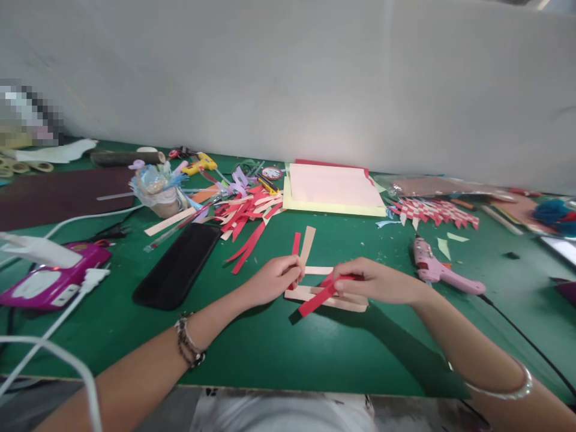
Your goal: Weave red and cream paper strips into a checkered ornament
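Note:
At the middle of the green table, my left hand (281,279) is closed at the left end of a few crossed paper strips. A tan paper strip (308,243) and a short red one (296,243) stick up past its fingers. My right hand (366,279) pinches a red paper strip (318,300), whose free end slants down toward me. Under that strip lie pale peach paper strips (346,301), side by side and touching the table. My fingers partly hide where the strips cross.
A black phone (177,267) lies left, beside a purple power strip (54,282) with white cables. Behind are loose red and peach strips (247,210), stacked paper sheets (333,186) and a yellow glue gun (201,163). A pink glue gun (443,267) and a woven red-and-white piece (436,211) lie right.

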{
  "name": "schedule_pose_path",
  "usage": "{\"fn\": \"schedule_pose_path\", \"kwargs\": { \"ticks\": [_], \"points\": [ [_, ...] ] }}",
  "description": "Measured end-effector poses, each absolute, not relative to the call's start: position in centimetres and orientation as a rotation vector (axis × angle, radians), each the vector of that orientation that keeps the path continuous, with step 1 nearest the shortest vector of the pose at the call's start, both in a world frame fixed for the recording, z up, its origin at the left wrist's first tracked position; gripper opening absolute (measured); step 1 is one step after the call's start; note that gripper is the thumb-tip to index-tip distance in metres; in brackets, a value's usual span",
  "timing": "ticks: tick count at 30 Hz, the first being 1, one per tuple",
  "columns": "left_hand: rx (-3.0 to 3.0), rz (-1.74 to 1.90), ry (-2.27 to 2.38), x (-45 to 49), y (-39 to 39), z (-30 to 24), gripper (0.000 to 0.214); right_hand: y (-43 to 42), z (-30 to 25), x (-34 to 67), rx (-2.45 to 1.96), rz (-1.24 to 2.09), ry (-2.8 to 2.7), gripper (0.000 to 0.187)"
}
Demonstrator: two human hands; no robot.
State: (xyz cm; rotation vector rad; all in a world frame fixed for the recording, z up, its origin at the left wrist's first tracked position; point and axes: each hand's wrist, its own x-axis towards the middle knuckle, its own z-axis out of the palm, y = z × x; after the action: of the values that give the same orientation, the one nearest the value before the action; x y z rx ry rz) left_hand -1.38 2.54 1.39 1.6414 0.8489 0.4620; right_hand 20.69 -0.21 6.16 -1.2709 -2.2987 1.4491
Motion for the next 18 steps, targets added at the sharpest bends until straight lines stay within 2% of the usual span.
{"fn": "schedule_pose_path", "kwargs": {
  "ticks": [6, 13, 18],
  "points": [
    [1.623, 0.456, 0.824, -1.3, 2.4, 1.7, 0.017, 0.1, 6.8, 20.2, -1.321, 1.048, -2.529, 0.029],
    [1.801, 0.458, 0.763, -1.7, 2.3, 1.9, 0.012, 0.3, 6.6, 19.0, -1.354, 0.741, -2.812, 0.03],
    [1.946, 0.348, 0.756, -1.9, 2.0, 2.1, 0.027, 0.4, 6.4, 18.5, -1.48, 0.543, -2.787, 0.026]
  ]
}}
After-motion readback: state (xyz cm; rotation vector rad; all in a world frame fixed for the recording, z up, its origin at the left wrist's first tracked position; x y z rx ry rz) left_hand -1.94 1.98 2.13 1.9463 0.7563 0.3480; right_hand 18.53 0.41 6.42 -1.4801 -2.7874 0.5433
